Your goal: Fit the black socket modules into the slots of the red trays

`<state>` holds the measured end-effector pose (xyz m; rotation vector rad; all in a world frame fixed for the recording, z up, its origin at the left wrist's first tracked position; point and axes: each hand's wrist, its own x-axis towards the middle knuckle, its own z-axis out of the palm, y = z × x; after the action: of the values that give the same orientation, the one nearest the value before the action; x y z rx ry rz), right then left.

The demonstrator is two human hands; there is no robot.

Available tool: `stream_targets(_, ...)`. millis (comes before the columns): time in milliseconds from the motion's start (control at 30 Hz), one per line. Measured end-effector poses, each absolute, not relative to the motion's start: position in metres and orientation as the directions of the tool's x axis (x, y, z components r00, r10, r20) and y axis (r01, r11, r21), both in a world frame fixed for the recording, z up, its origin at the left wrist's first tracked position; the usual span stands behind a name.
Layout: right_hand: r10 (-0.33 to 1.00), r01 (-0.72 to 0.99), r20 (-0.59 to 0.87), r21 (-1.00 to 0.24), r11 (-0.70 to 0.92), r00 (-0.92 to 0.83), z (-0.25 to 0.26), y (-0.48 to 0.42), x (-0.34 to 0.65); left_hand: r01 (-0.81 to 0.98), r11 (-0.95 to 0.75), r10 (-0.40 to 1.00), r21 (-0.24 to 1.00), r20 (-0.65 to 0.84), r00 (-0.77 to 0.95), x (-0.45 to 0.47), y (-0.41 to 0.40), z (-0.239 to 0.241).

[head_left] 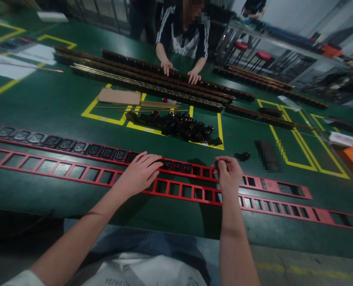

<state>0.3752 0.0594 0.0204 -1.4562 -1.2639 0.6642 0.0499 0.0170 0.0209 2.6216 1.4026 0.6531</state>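
A long red frame (pixel 204 171) with square openings lies across the table, its left part filled with black power sockets (pixel 107 152). My left hand (pixel 140 172) rests flat over the socket row, fingers stretched out to the right and covering some sockets. Just right of its fingertips, several more sockets (pixel 178 166) sit in the frame. Above the frame's open slots, my right hand (pixel 230 171) is closed in a pinch; a small dark piece shows at its fingertips, mostly hidden. Nearer to me lies a second red frame (pixel 178 190) with bare openings, partly under my forearms.
A heap of black parts (pixel 188 127) lies mid-table beside thin sticks and a piece of cardboard (pixel 119 96). One loose black part (pixel 242 156) is right of my right hand. Across the table, a co-worker's hands (pixel 194 76) touch long dark rails (pixel 152 85).
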Motion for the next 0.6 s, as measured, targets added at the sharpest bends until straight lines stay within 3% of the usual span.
stream_targets(300,0.883,0.64,0.468,-0.686,0.345,0.026,0.0254,0.062,0.3788,0.769,-0.569,0.815,0.291,0.325,0.48,0.0505,0.0172,0.0222)
stream_targets(400,0.895,0.672,0.443,-0.651,0.354,-0.042,0.0285,0.0609,0.3749,0.77,-0.571,0.813,0.286,0.329,0.481,0.0506,0.0171,0.0224)
stream_targets(600,0.951,0.649,0.309,-0.717,0.255,-0.032,0.0223,0.0576,0.3737,0.771,-0.567,0.816,0.29,0.326,0.478,0.0509,0.017,0.0219)
